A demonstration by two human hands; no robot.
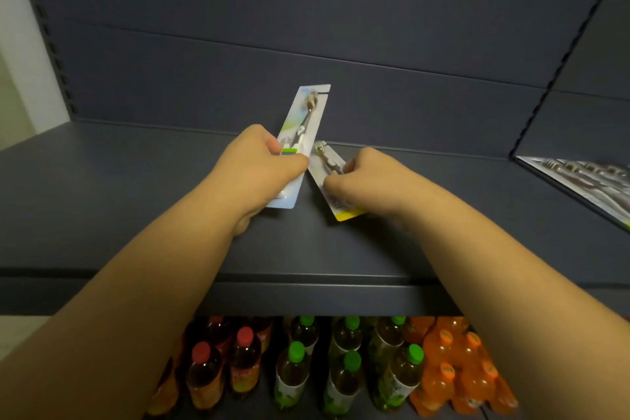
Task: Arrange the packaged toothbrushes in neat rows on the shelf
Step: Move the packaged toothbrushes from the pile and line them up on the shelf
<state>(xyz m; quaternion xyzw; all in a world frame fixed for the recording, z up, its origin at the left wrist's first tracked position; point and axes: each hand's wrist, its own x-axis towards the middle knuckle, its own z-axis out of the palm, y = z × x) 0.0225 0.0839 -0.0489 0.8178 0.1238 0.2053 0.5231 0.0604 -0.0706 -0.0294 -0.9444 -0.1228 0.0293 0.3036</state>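
My left hand (pixel 259 164) grips a packaged toothbrush (pixel 305 112), a long white card with a green band, tilted up with its head end raised toward the back panel. Beside it, my right hand (pixel 361 177) pinches a second packaged toothbrush (pixel 324 164) with a yellow lower edge, angled low over the dark shelf (pixel 136 198). The two packs nearly touch near my left thumb. At the far right of the shelf lies a row of several packaged toothbrushes (pixel 586 187), partly cut off by the frame edge.
A dark back panel (pixel 306 27) rises behind the shelf, with slotted uprights at the left and right. Below the shelf's front lip stand drink bottles: red-capped (pixel 218 368), green-capped (pixel 344 372) and orange ones (pixel 456 372).
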